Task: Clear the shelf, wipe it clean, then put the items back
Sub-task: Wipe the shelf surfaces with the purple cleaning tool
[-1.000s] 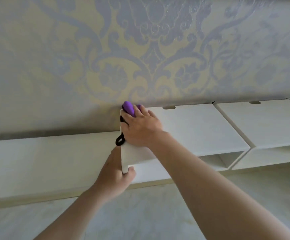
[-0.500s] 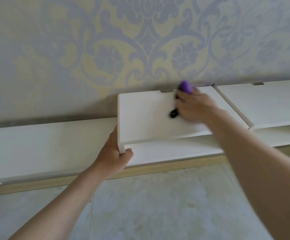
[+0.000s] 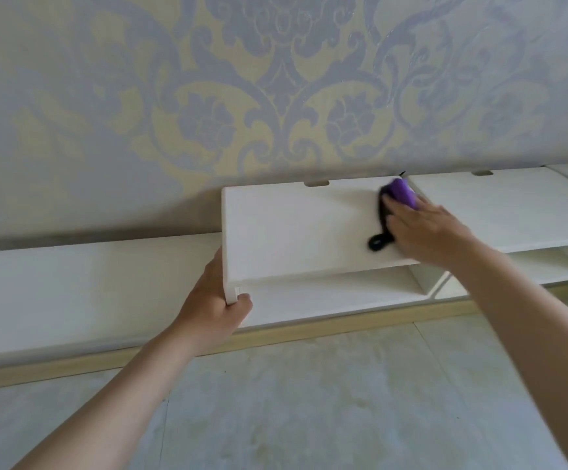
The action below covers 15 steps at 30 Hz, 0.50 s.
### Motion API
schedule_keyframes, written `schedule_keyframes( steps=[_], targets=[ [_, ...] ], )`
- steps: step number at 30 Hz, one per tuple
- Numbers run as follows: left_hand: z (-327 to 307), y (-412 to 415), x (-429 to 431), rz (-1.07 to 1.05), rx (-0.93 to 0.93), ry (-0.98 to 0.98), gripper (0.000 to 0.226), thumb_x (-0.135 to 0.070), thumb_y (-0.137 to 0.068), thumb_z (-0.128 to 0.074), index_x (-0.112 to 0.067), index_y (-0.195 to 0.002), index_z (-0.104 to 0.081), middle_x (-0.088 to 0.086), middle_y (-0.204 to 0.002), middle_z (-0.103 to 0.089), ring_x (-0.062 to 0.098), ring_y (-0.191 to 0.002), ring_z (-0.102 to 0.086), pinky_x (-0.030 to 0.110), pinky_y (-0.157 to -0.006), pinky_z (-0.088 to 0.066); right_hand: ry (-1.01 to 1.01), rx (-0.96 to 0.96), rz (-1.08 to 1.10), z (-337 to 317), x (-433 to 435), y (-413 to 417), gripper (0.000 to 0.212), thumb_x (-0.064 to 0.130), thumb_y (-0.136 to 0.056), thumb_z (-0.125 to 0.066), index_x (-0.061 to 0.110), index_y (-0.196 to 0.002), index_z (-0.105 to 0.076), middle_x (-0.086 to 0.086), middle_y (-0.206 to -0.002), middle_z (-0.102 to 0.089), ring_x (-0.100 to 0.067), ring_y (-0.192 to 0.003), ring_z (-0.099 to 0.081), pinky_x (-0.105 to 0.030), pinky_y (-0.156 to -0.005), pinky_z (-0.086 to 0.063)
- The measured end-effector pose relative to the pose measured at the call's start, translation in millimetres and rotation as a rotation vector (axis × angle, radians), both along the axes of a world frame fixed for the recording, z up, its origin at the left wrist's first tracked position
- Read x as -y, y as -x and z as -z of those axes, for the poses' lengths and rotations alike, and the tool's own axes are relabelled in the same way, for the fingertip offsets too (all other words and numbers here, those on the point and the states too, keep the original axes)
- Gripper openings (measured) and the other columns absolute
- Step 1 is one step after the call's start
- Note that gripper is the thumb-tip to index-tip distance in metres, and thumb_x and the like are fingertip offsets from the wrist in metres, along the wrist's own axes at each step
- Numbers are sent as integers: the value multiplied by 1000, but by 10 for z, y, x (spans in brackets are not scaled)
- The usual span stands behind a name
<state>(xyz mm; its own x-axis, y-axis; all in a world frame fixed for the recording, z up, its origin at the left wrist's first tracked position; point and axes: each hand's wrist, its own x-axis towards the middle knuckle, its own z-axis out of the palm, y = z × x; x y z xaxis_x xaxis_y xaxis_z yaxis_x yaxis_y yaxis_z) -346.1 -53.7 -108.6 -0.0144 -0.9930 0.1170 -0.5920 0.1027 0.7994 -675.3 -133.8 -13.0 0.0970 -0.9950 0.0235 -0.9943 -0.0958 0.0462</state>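
**Step in hand.** Wiping. Nothing stands on the shelf [image 3: 292,225], so the clearing looks done and the putting back is not yet begun.

- Shelf: white raised board with short legs, standing on the low white ledge [image 3: 89,286] against the wall.
- Left hand [image 3: 214,310]: fingers and thumb are curled round the shelf's front-left leg, bracing it.
- Right hand [image 3: 425,228]: palm down at the far right of the shelf top, fingers nearly straight over the purple wiper [image 3: 403,193] and pressing it to the board. Blur hides the thumb, so a hooked grip cannot be ruled out.
- Black loop [image 3: 379,242]: trails from the wiper at the thumb side and lies on the board.

**Next move, as judged.** The wiper sits at the back right corner. The stroke probably needs to come back leftward over the middle and front edge while the left hand steadies the leg. The items for return are not in view.

**Surface and room.**

- Wall [image 3: 275,79]: pale yellow paper with a large grey-blue scroll pattern.
- Floor [image 3: 309,401]: pale and mottled, with a wood-toned strip along the ledge's foot.
- Ledge: long and matt white, running the full width.
- Second shelf [image 3: 499,205]: same make, just beside the first on the right, with an open compartment below.
- Notch [image 3: 316,183]: small cut-out in the first shelf's back edge.
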Motion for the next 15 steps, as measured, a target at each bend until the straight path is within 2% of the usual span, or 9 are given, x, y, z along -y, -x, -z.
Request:
schedule_keyframes(
  steps=[2, 5, 7, 9, 10, 11, 13, 14, 15],
  targets=[
    [17, -19, 8, -21, 3, -6, 71, -19, -87, -59, -52, -139, -25, -13, -135, -46, 19, -116, -54, 42, -94, -51, -19, -53, 30, -13, -36, 119, 80, 50, -83, 0, 22, -150, -34, 3, -168, -10, -32, -154, -9, -57, -118, -23],
    [-72, 30, -44, 6, 30, 14, 68, -23, -84, -58, -53, -137, -28, -18, -133, -46, 17, -118, -53, 37, -92, -48, 43, -30, -91, 96, -179, -570, 56, 37, -98, -29, 20, -151, -38, -10, -164, -21, -37, -149, -19, -54, -116, -30],
    [-108, 57, -53, 5, -14, 65, 68, -30, -81, -60, -46, -142, -32, -21, -132, -46, 14, -121, -53, 33, -91, -48, 120, 87, -229, 213, -414, -1283, 57, 39, -96, -28, 26, -151, -37, -8, -163, -23, -34, -149, -20, -50, -116, -30],
    [51, -25, 9, 20, -16, 57, 68, -28, -87, -66, -37, -147, -34, -17, -135, -47, 17, -124, -55, 23, -85, -51, 141, 175, -367, 292, -690, -1910, 60, 42, -96, -22, 28, -153, -33, -7, -164, -21, -31, -152, -12, -47, -120, -21],
    [39, -69, -13, 53, 56, 79, 66, -33, -88, -66, -41, -146, -36, -11, -138, -48, 22, -128, -54, 22, -84, -53, 166, 171, -432, 325, -793, -2119, 55, 41, -99, -26, 27, -151, -38, -8, -164, -23, -31, -152, -11, -45, -121, -17],
    [41, -105, -12, 76, 59, 100, 65, -47, -82, -68, -50, -140, -40, -6, -141, -52, 26, -131, -53, 28, -89, -54, 201, 151, -484, 344, -874, -2254, 50, 38, -101, -32, 26, -147, -45, -9, -161, -28, -31, -151, -13, -42, -121, -15],
    [78, -100, 32, 32, 148, 182, 52, -61, -76, -70, -54, -124, -50, -5, -129, -64, 22, -122, -62, 41, -97, -51, 257, 164, -549, 341, -873, -2222, 46, 36, -101, -37, 25, -144, -49, -8, -156, -38, -30, -148, -22, -41, -119, -22],
    [48, -80, 21, 16, 170, 203, 43, -50, -82, -70, -52, -120, -51, -10, -118, -68, 15, -111, -67, 40, -94, -52, 259, 202, -557, 342, -798, -2066, 47, 37, -100, -35, 27, -144, -48, -6, -155, -41, -28, -147, -27, -41, -116, -29],
    [26, -45, 18, 51, 114, 175, 46, -36, -84, -70, -53, -120, -47, -16, -112, -66, 10, -102, -67, 38, -88, -53, 232, 238, -538, 333, -709, -1845, 48, 40, -98, -32, 29, -142, -48, -5, -154, -43, -26, -145, -33, -40, -113, -35]
  ],
)
